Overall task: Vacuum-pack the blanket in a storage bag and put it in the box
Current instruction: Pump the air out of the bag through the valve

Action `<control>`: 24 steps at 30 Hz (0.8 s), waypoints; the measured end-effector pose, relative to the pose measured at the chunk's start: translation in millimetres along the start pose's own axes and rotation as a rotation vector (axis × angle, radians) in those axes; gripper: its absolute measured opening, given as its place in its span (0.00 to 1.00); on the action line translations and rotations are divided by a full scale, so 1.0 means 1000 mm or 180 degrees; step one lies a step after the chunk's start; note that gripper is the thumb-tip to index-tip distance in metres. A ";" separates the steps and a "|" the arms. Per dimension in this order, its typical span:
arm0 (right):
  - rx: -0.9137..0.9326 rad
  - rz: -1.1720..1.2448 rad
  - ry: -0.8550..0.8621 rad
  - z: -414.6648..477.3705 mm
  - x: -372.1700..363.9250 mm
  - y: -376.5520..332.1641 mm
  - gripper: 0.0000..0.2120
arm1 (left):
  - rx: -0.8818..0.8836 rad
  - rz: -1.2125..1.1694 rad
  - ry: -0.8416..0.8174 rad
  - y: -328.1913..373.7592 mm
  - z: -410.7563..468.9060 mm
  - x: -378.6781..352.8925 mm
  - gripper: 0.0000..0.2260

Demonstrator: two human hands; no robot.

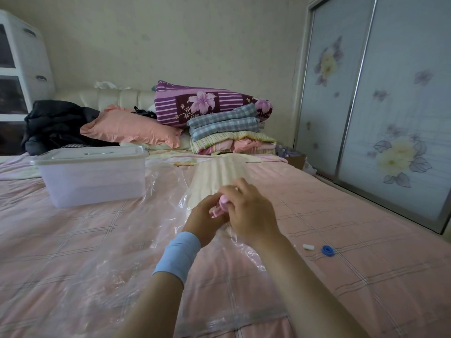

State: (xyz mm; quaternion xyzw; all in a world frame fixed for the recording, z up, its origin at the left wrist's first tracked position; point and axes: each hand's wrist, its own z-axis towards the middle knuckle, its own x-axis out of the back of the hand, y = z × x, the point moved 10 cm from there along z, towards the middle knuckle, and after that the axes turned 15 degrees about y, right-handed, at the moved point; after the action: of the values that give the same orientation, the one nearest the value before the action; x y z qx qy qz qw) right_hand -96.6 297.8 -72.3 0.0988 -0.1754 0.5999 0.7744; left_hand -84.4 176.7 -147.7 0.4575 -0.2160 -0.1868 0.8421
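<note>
bed (73, 240) carries everything | storage bag (122, 276) lies crumpled under your wrists | box (92, 181) lidded, far left | blanket (214, 172) just beyond both grips | left grip (202, 220) and right grip (249, 211) both pinch a small pink piece (220, 206) | risk: film snagged there could leak; loose blue cap (327, 250) may roll off.

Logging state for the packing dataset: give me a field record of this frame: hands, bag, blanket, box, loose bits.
left grip: pinches pink item
right grip: curled round the same pink item, above the bag
bag: clear, crumpled, lying on bed
blanket: cream, striped, beyond the grips; inside bag or not, cannot tell
box: clear plastic, lid on, far left on bed
loose parts: blue cap and white piece on bed, right of bag
</note>
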 end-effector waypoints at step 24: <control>0.0392 0.0278 0.1988 0.056 0.114 -0.033 0.13 | -0.0102 0.0025 0.0010 -0.002 0.005 0.007 0.20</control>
State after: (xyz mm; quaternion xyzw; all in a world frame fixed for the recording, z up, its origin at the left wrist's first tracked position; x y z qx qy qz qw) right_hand -48.4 370.4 25.4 -0.0510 0.1034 0.6434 0.7568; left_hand -81.2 168.1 -145.7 0.4434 -0.2134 -0.1863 0.8504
